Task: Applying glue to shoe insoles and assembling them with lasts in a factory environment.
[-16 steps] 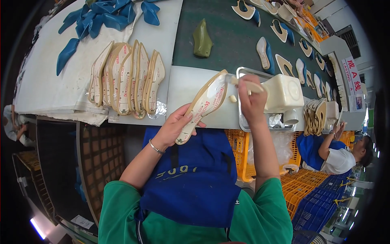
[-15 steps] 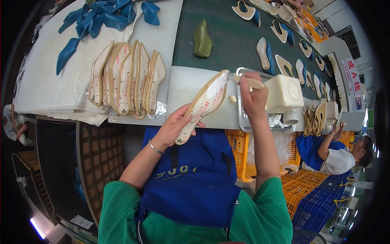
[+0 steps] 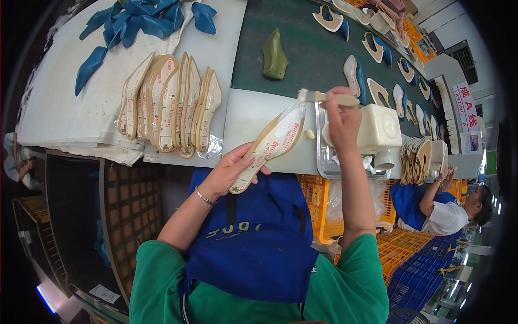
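Note:
My left hand (image 3: pixel 237 168) grips the heel end of a shoe insole (image 3: pixel 275 141), its pale printed underside turned up and its toe pointing away from me. A whitish wet-looking patch covers the toe part. In my right hand (image 3: pixel 343 116) is a brush (image 3: pixel 322 97) with a pale wooden handle. Its bristles, coated in white, are at the insole's toe tip; whether they touch it I cannot tell. Just right of the insole, a small pale lump (image 3: pixel 309 134) lies on the white tabletop (image 3: pixel 245 116).
A stack of insoles (image 3: pixel 170 108) stands on the left, with blue shoe lasts (image 3: pixel 143 24) behind it. A green last (image 3: pixel 274 56) lies on the dark green belt (image 3: pixel 302 43). On the right, a metal tray (image 3: pixel 325 168) holds a cream plastic container (image 3: pixel 380 129). A co-worker (image 3: pixel 437 208) sits beyond.
The brush has risen a little and turned more level, its bristles now at the toe tip. My left hand and the insole have shifted slightly down and left.

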Demonstrator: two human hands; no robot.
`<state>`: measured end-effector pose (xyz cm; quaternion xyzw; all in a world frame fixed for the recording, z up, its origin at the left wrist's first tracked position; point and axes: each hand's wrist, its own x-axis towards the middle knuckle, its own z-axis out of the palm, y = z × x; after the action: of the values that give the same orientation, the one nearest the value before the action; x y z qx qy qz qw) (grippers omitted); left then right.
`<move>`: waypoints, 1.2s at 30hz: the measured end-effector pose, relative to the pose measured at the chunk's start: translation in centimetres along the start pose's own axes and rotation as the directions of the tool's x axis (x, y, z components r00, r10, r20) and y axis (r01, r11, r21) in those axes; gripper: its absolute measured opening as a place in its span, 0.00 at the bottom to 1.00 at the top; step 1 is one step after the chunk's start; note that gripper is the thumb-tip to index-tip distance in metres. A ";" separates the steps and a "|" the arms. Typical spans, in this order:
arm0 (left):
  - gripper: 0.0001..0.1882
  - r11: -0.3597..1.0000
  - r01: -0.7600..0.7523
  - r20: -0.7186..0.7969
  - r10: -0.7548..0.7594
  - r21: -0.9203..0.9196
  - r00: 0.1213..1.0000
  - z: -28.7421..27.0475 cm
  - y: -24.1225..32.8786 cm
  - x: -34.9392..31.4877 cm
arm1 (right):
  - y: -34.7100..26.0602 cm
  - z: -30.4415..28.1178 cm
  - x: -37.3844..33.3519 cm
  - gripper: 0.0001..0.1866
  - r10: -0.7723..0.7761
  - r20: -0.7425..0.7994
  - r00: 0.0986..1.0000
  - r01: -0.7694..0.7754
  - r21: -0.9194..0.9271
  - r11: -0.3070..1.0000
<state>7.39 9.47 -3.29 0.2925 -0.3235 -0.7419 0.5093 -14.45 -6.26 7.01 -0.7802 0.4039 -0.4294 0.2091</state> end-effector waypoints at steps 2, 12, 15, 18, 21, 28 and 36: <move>0.26 1.000 -0.003 0.015 0.003 -0.020 1.000 0.0 -0.1 0.0 | 0.6 -0.4 0.3 0.09 0.093 -0.061 0.994 -0.088 0.081 0.993; 0.25 0.997 -0.007 -0.041 0.004 -0.073 0.999 -0.1 0.2 0.1 | -2.0 0.0 -3.3 0.03 -0.247 0.127 0.961 0.232 0.121 0.965; 0.25 0.998 -0.007 -0.016 0.006 -0.070 1.000 -0.1 0.4 -0.2 | -0.2 -0.6 -1.5 0.04 -0.019 0.030 0.999 0.018 0.049 0.999; 0.25 0.996 -0.014 -0.012 0.013 -0.091 1.000 0.0 0.3 -0.1 | -0.3 -1.5 -0.8 0.05 -0.027 0.002 1.000 0.027 0.052 0.998; 0.25 0.992 0.001 -0.026 -0.004 -0.129 1.000 0.0 0.3 0.0 | -1.9 -1.1 -2.5 0.05 0.040 0.017 0.999 -0.043 0.280 0.959; 0.26 0.984 -0.017 -0.058 0.007 -0.177 0.998 0.3 0.3 0.0 | -2.0 0.0 -3.0 0.03 -0.193 0.203 0.960 0.163 0.158 0.974; 0.25 0.969 -0.033 -0.043 0.024 -0.245 0.999 0.8 0.5 0.1 | -1.5 0.8 -3.2 0.03 -0.042 0.047 0.998 0.032 0.191 0.981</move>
<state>6.99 9.39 -2.43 0.2371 -0.2233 -0.7629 0.5585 -14.10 -2.82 5.98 -0.7748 0.3408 -0.4498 0.2850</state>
